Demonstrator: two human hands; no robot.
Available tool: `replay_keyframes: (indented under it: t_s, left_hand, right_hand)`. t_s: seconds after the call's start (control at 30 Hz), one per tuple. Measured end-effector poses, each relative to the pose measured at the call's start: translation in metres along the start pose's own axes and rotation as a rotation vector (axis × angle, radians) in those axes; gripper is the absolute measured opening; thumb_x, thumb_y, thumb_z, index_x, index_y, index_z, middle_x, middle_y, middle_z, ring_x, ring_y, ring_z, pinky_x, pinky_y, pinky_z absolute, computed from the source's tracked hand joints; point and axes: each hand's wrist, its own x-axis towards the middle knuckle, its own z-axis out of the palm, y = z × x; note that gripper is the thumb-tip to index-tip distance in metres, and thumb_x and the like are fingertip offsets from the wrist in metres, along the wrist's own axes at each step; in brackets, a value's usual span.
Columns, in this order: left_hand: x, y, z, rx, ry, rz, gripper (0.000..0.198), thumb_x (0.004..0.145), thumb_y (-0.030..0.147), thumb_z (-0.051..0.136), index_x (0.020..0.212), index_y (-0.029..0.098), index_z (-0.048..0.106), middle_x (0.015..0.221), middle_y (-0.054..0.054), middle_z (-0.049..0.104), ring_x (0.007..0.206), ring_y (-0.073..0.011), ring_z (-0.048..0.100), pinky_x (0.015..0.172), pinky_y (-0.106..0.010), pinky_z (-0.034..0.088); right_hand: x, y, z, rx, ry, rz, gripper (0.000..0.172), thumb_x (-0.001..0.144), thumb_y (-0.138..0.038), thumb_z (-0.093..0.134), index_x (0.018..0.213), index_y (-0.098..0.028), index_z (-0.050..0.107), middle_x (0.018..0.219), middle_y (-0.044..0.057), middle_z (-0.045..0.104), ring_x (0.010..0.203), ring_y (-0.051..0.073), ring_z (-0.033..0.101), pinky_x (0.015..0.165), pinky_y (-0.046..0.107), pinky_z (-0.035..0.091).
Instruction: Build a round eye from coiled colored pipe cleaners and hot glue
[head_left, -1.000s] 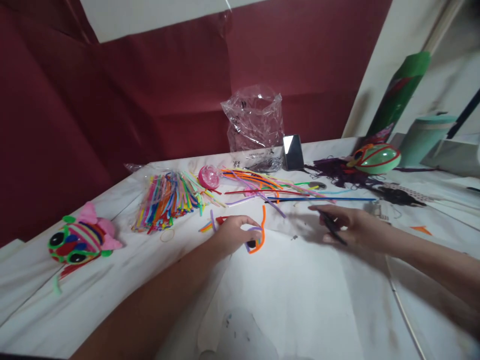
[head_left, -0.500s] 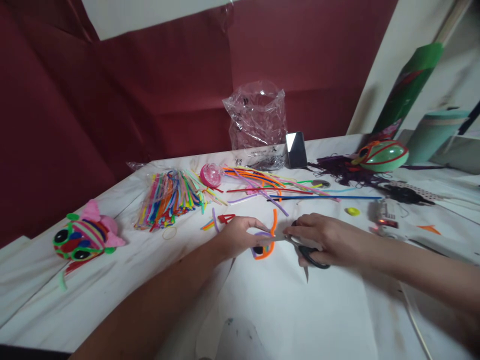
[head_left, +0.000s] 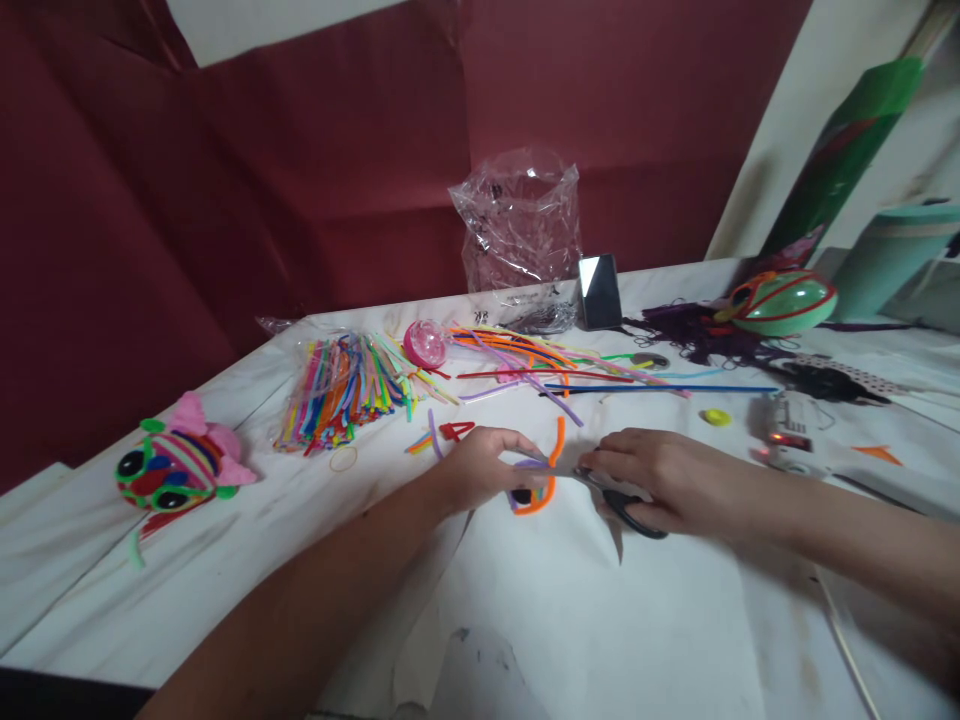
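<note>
My left hand pinches a small craft piece made of purple and orange pipe cleaners, with a black eye on it. From this piece an orange pipe cleaner curves, its free end sticking up. My right hand grips black-handled scissors, whose blades point left across the orange pipe cleaner beside my left fingers. How far apart the blades are I cannot tell. White paper lies beneath both hands. Near my left wrist are a small red bent piece and short coloured pipe cleaner pieces.
Farther back lie a bag of pipe cleaners, a pink clear dome, loose pipe cleaners, a clear plastic bag and a phone. A fish-like toy sits left; a green lantern-like ball and yellow lump are right.
The view has shifted slightly, moving most things a little to the right. Both hands keep their holds, and the scissors still lie across the orange pipe cleaner.
</note>
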Motion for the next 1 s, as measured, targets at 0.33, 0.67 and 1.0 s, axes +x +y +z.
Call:
replay_keyframes:
  t_s: [0.33,0.67,1.0]
  left_hand:
    - [0.002,-0.004,0.001,-0.008,0.025,0.029,0.036,0.048,0.030,0.083,0.075,0.012,0.068,0.061,0.001,0.063,0.054,-0.0106,0.056,0.057,-0.023,0.044]
    - [0.003,-0.006,-0.002,0.049,0.051,0.071,0.032,0.055,0.029,0.080,0.080,0.013,0.069,0.064,0.001,0.064,0.058,-0.0115,0.057,0.061,-0.024,0.045]
    - [0.009,-0.012,-0.004,-0.147,0.053,-0.012,0.034,0.053,0.029,0.081,0.076,0.011,0.065,0.056,0.001,0.061,0.051,-0.0097,0.054,0.055,-0.023,0.041]
  right_hand:
    - [0.000,0.002,0.007,-0.177,0.018,-0.054,0.030,0.073,-0.011,0.049,0.100,-0.015,0.059,0.080,0.009,0.063,0.069,0.020,0.056,0.062,0.031,0.041]
    - [0.001,0.010,0.011,0.001,0.095,0.044,0.040,0.075,-0.009,0.050,0.115,-0.017,0.054,0.096,0.010,0.062,0.082,0.019,0.060,0.070,0.029,0.048]
    - [-0.009,0.019,0.007,-0.297,0.188,-0.005,0.044,0.073,-0.011,0.054,0.116,-0.016,0.056,0.088,0.009,0.063,0.078,0.022,0.060,0.068,0.033,0.048]
